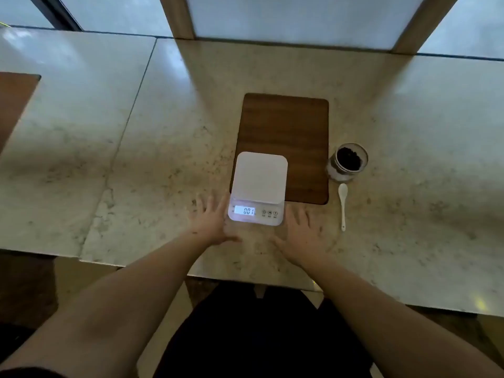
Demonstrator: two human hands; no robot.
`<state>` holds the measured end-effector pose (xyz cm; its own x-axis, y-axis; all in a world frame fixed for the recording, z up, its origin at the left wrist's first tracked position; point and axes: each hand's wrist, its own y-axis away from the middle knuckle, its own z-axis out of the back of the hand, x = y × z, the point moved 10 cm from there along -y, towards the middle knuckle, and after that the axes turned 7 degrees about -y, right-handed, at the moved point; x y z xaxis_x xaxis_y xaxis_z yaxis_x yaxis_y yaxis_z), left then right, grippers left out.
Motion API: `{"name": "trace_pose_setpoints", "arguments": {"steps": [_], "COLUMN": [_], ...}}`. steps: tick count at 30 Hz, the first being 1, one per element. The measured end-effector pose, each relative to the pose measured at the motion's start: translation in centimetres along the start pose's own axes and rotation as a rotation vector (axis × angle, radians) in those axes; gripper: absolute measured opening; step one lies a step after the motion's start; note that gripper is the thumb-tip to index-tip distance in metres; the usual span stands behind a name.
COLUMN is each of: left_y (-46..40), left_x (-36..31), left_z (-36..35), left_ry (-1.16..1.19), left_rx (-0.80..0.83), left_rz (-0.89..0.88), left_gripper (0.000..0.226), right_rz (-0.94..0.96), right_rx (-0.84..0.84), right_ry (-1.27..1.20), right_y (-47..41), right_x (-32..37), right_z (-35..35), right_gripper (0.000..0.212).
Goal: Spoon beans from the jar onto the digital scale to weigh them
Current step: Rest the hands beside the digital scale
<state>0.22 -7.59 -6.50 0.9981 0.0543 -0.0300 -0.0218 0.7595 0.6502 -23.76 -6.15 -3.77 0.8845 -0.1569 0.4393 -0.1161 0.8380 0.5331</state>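
Note:
A white digital scale sits at the middle of the marble table, its far part resting on a wooden board and its lit display reading 001. Its weighing plate is bare. An open glass jar of dark beans stands to the right of the board. Just in front of the jar lies a white spoon, bowl pointing away from me. My left hand lies flat with fingers spread at the scale's left front corner. On the other side, my right hand rests flat and spread beside the scale's right front corner. Neither hand holds anything.
A dark wooden board lies under and behind the scale. The marble table has a seam on the left and a near edge just past my forearms. A second brown board corner shows at far left. Window frames stand behind.

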Motion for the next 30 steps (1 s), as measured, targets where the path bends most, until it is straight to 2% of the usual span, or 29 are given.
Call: {"name": "trace_pose_setpoints", "arguments": {"steps": [3, 11, 19, 24, 30], "left_y": [-0.9, -2.1, -2.0, -1.9, -2.2], "left_x": [0.1, 0.3, -0.5, -0.9, -0.7], "left_z": [0.0, -0.8, 0.0, -0.1, -0.5], "left_ry": [-0.011, 0.054, 0.011, -0.024, -0.014], "left_rx": [0.012, -0.01, 0.022, 0.076, 0.074], "left_rz": [0.009, 0.027, 0.021, 0.021, 0.025], "left_gripper": [0.139, 0.135, 0.141, 0.139, 0.14], "right_rz": [-0.032, -0.049, -0.007, 0.037, 0.055], "right_rx": [-0.009, -0.015, -0.048, -0.057, -0.047], "right_ry": [0.031, 0.06, 0.105, 0.159, 0.14], "right_y": [-0.8, -1.4, -1.6, -2.5, -2.9], "right_x": [-0.1, -0.7, -0.5, -0.5, -1.0], "right_z": [0.1, -0.8, -0.4, 0.0, -0.2], "right_gripper": [0.093, 0.078, 0.08, 0.093, 0.09]}}
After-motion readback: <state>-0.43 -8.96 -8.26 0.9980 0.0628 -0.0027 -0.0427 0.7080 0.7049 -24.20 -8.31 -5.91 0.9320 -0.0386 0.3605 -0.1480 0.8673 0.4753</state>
